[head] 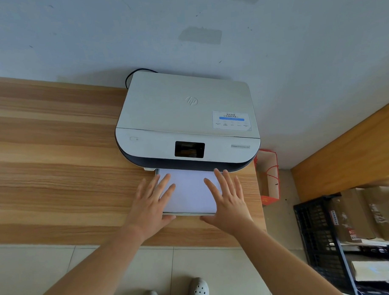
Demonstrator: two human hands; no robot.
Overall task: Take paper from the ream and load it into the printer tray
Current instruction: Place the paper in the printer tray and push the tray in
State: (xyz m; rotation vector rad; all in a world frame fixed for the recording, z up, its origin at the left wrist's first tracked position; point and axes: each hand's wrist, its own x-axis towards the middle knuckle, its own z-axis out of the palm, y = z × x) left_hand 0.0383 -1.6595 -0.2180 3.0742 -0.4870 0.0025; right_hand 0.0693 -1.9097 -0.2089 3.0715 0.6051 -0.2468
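while the desk stretches off bare to the left, here is how it lines up, left to right:

desk: the wooden desk point(57, 152) carries the printer against the wall, so the tray can stick out toward the person over the desk's near edge.

left hand: the left hand point(151, 201) lies flat with fingers spread, palm down on the left side of the paper, thumb hooked by the near edge; it grips nothing, it looks to be pressing and squaring the stack.

paper: the paper point(190, 191) sits in the tray point(182, 213), far end already under the printer's dark front lip, near end poking out between the two hands.

printer: the printer point(188, 116) has its lid closed and its small screen dark, facing the person.

right hand: the right hand point(229, 197) mirrors the other, splayed flat on the right side of the sheets, thumb at the near edge, holding nothing; a hand on each side keeps the stack from skewing.

step: my read, paper is loaded and the tray wants a straight, even push in.

ream: not in sight anywhere.

floor right: a red paper bag point(268, 175) and a black crate point(320, 235) stand clear of the work.
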